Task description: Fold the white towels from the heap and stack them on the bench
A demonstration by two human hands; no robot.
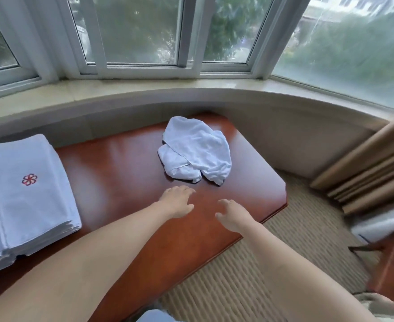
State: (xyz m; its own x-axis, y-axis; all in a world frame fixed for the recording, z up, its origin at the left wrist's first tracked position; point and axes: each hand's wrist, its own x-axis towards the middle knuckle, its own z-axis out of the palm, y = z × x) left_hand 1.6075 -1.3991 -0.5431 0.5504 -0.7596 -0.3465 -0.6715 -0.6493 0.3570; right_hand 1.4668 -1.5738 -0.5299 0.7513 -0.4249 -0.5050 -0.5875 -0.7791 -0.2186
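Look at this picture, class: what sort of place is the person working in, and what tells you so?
Probably a hotel room. A stack of identical folded towels carries a red embroidered logo, a polished wooden bench sits in a curved bay window, and heavy curtains hang over carpet.

Bench point(126, 163) bears towel heap point(194, 149), folded stack point(26, 189).

A broad bare strip of tabletop point(121, 163) is left open between the folded stack point(31, 189) at the left and the crumpled towel point(196, 149) toward the far right. Passage beyond the towel is closed by the curved wall under the window sill point(191, 89). The near edge is unobstructed.
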